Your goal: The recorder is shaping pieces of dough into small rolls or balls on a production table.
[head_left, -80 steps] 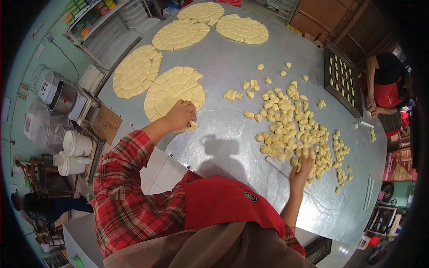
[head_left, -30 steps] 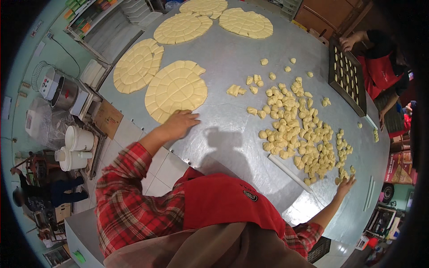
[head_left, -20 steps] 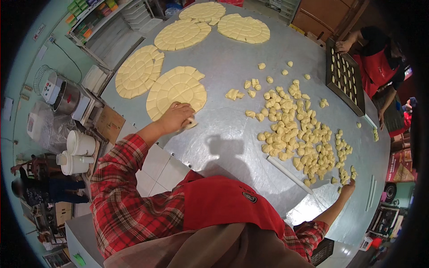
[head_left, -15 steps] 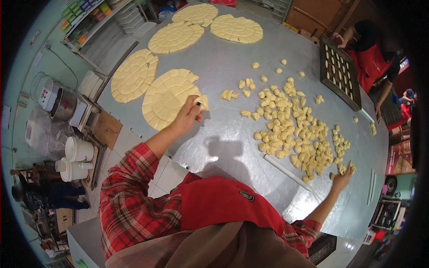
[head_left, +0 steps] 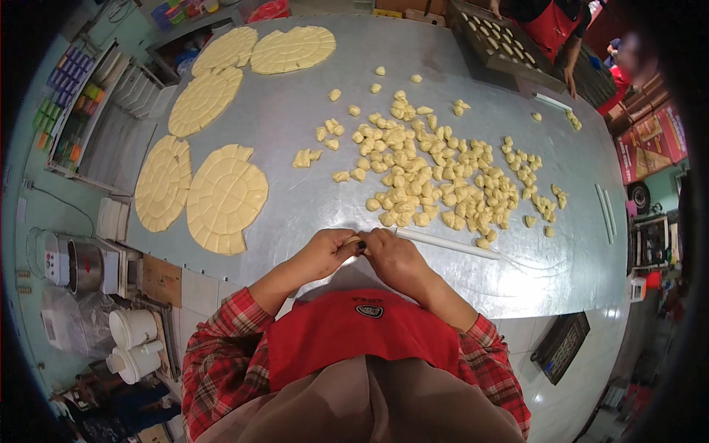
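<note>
My left hand (head_left: 325, 253) and my right hand (head_left: 395, 257) meet in front of my apron, over the table's near edge. Their fingers are closed together around a small piece of dough (head_left: 354, 240), mostly hidden by the fingers. A small dark spot shows between the hands; I cannot tell what it is. Left of them lies a scored, round dough sheet (head_left: 227, 196), its edge ragged at the upper right. To the right spreads a big heap of small dough pieces (head_left: 413, 173). A white rolling pin (head_left: 450, 244) lies just beside my right hand.
More scored dough sheets (head_left: 294, 50) lie at the back left of the metal table (head_left: 295, 111). At the far right, a co-worker (head_left: 550, 29) stands by a dark tray (head_left: 487, 55) of shaped dough. Thin white rods (head_left: 605, 214) lie near the right edge.
My left hand has come away from the near dough sheet with a dough piece. My right hand has left the heap's right end, and both now meet at the middle. The view has shifted.
</note>
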Demonstrator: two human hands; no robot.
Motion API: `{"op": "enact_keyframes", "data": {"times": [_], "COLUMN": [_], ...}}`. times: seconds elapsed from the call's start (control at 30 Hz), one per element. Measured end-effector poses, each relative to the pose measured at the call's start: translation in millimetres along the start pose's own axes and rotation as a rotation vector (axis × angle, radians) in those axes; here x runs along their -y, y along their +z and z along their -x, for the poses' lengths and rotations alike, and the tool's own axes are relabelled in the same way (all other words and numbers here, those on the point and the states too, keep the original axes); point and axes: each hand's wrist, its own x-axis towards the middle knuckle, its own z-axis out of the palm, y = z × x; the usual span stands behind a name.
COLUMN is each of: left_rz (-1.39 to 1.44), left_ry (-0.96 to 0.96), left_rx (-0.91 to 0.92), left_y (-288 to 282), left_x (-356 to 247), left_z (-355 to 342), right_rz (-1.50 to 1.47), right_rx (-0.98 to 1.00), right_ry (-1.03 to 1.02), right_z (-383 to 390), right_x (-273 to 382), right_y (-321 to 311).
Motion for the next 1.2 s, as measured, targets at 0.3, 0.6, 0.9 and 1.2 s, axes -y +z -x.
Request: {"op": "enact_keyframes", "data": {"times": [0.3,0.6,0.9,1.2], "left_rz": [0.224,0.176,-0.573,-0.866], "left_ry": [-0.104,0.350,-0.253,-0.707], "left_rx": [-0.472,-0.231,-0.653,-1.092], "left_y": [-24,63,-81,-126], "left_x": [50,75,36,103], "left_z": [0,-23,76,134], "right_rz": [-0.593,-0.838,-0.657,0.007], "right_rx": [0.125,-0.449,-0.892,-0.705], "right_ry": [0.048,0.403,0.639,0.439], "right_z": [22,17,77,62], "right_x": [7,-22,-165,-190], "right_y": [1,39,-57,-76]}}
